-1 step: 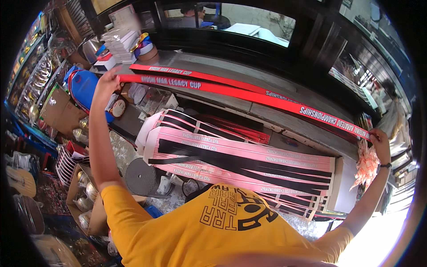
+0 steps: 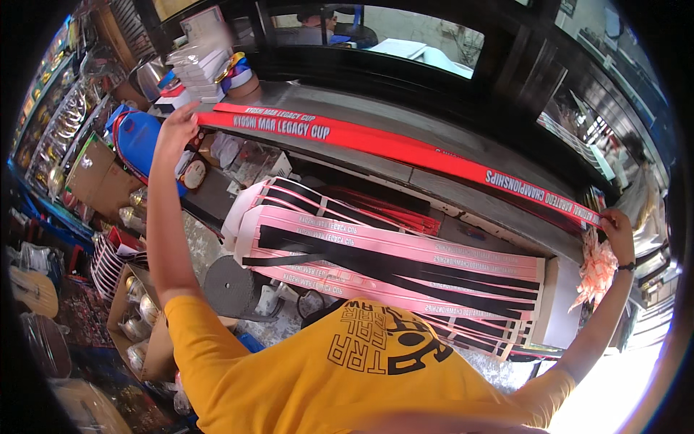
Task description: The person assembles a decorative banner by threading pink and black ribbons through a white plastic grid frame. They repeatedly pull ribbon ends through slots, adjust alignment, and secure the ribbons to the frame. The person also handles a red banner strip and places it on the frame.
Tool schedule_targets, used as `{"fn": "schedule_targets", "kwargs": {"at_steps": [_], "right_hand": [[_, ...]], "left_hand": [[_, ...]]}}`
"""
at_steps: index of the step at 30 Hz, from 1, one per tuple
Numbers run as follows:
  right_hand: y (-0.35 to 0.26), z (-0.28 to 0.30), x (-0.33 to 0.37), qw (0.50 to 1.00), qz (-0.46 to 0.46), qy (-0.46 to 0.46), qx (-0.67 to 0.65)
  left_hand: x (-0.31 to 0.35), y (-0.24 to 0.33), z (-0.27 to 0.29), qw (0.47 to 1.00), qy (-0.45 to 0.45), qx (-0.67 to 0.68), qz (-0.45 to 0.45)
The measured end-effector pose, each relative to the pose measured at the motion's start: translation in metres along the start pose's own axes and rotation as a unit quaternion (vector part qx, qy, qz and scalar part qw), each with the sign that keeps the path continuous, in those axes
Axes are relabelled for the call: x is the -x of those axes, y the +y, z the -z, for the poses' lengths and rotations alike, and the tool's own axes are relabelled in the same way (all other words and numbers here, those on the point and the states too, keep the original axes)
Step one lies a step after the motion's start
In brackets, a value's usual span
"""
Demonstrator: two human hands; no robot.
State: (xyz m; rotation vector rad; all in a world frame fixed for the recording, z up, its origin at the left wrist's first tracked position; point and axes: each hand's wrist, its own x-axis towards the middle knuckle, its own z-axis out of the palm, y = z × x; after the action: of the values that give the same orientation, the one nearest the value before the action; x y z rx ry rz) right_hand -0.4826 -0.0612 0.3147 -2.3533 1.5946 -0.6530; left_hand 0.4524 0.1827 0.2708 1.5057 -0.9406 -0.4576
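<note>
A long red ribbon with white lettering [image 2: 405, 150] stretches between my hands above the grey counter [image 2: 347, 101]. At its left end, my left hand [image 2: 179, 126] is closed on it, fingers pinched together. My right hand [image 2: 617, 228] grips the other end at the far right. A second red strand [image 2: 253, 110] runs just behind the first, mostly covered by it. Nearer to me lie overlapping pink-and-black printed strips [image 2: 303, 217] on a white backing. Crumpled pale pink strips [image 2: 596, 267] hang just below my right hand.
Stacked white boxes [image 2: 201, 72] stand at the counter's back left. A blue container [image 2: 137, 141] sits beyond my left forearm. At lower left is a cardboard box [image 2: 155, 362] of plastic-wrapped round items. Behind a window, a person [image 2: 314, 32] is partly visible.
The two red strands have come closer together, the front one now covering more of the rear one. My left hand has shifted slightly right; my right hand is nearly still.
</note>
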Motion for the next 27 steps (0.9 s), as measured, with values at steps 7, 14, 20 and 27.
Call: {"fn": "schedule_targets", "kwargs": {"at_steps": [7, 14, 20, 27], "right_hand": [[0.006, -0.021, -0.056, 1.0, -0.004, 0.025, -0.01], [-0.024, -0.038, -0.054, 1.0, 0.005, -0.007, -0.025], [-0.03, -0.048, -0.051, 0.999, -0.009, -0.005, -0.049], [-0.027, -0.055, -0.05, 0.999, -0.021, -0.01, -0.044]], "left_hand": [[-0.099, -0.036, -0.004, 0.984, 0.157, 0.068, 0.053], [-0.125, -0.072, -0.017, 0.951, 0.221, -0.214, -0.02], [-0.127, -0.08, -0.019, 0.913, 0.246, -0.326, -0.02], [-0.134, -0.09, -0.012, 0.92, 0.228, -0.318, -0.014]]}}
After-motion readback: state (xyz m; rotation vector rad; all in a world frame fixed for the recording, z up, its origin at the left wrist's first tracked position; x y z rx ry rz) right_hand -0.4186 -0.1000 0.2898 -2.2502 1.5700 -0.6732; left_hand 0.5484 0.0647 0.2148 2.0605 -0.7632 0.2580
